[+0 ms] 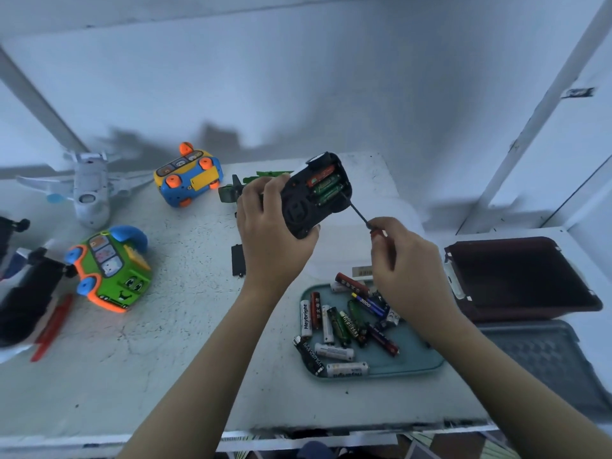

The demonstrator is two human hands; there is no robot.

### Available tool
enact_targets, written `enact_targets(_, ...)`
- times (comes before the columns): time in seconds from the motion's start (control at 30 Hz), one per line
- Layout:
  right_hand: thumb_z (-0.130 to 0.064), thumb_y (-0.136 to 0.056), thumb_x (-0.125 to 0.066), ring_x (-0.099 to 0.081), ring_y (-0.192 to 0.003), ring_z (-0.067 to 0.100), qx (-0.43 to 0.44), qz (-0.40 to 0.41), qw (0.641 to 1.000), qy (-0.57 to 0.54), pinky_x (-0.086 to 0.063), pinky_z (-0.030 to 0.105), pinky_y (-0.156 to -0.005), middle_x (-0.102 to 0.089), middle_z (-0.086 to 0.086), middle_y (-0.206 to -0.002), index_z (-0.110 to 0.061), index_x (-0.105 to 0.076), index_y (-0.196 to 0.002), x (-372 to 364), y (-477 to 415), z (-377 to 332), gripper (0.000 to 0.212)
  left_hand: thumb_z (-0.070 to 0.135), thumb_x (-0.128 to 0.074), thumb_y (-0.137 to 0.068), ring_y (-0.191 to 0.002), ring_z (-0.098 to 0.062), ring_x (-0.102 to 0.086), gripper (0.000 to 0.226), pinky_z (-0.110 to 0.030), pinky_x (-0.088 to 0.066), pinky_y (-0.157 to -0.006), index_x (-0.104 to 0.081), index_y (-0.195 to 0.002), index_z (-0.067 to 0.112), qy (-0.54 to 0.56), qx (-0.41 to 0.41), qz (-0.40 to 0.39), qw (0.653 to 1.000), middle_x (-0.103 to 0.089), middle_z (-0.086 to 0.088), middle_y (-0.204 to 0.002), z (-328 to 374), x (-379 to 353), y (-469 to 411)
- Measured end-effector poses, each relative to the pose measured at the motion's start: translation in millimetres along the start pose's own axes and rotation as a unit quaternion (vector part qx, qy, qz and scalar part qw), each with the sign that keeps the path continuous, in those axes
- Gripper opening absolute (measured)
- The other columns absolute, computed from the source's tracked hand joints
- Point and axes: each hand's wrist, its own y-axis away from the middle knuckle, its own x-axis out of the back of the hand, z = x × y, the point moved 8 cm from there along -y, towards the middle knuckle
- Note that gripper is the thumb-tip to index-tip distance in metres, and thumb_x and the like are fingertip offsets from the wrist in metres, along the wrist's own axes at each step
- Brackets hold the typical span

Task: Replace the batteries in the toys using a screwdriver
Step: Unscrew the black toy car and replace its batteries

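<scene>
Head view: the left hand (271,233) rises from six o'clock, wrist bent back, its grip wrapped around a black toy (313,197) held above the counter (165,342) at centre, its open battery bay facing up with batteries inside. The right hand (407,270), at four o'clock of the toy, pinches the screwdriver (359,213) handle with fingertips pressed together; the tip reaches the bay's edge. A tray (414,362) of loose batteries (341,323) lies at five o'clock.
</scene>
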Motion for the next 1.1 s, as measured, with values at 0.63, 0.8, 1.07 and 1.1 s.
enact_targets(0.63,-0.007,-0.096,-0.051,-0.040,-0.047,0.008,-0.033,-0.089,0.986,-0.138,-0.030,0.013,-0.046,-0.059,-0.011,-0.060,-0.019,-0.069,-0.109,10,-13,36,0.025,0.025,-0.079,-0.061,-0.111,-0.019,-0.041,0.069,-0.043,-0.046,-0.093,-0.050,-0.123,0.011,0.022,-0.048,-0.047,0.998,-0.049,-0.014,-0.119,1,1,-2)
enact_targets(0.8,-0.008,-0.096,-0.051,-0.048,-0.056,0.028,-0.029,-0.058,0.990,-0.126,-0.036,0.030,-0.050,-0.062,0.006,-0.065,-0.018,-0.068,-0.108,18,-10,36,0.024,0.023,-0.079,-0.061,-0.110,-0.020,-0.042,0.069,-0.044,-0.047,-0.092,-0.051,-0.122,0.011,0.018,-0.048,-0.032,0.998,-0.050,-0.016,-0.119,6,0,2)
enact_targets(1.07,-0.009,-0.096,-0.051,-0.041,-0.049,0.013,-0.027,-0.052,0.993,-0.099,-0.033,0.019,-0.048,-0.058,0.000,-0.061,-0.012,-0.068,-0.110,27,-10,42,0.023,0.026,-0.079,-0.061,-0.111,-0.020,-0.042,0.070,-0.034,-0.038,-0.095,-0.049,-0.123,0.013,0.013,-0.053,-0.032,0.998,-0.050,-0.016,-0.120,13,-2,4)
enact_targets(1.1,-0.009,-0.096,-0.051,-0.041,-0.049,0.012,-0.026,-0.053,0.994,-0.097,-0.032,0.018,-0.047,-0.058,0.002,-0.062,-0.012,-0.068,-0.110,28,-11,42,0.023,0.025,-0.079,-0.061,-0.111,-0.020,-0.042,0.070,-0.033,-0.037,-0.095,-0.048,-0.123,0.014,0.013,-0.053,-0.032,0.998,-0.050,-0.016,-0.120,15,-2,4)
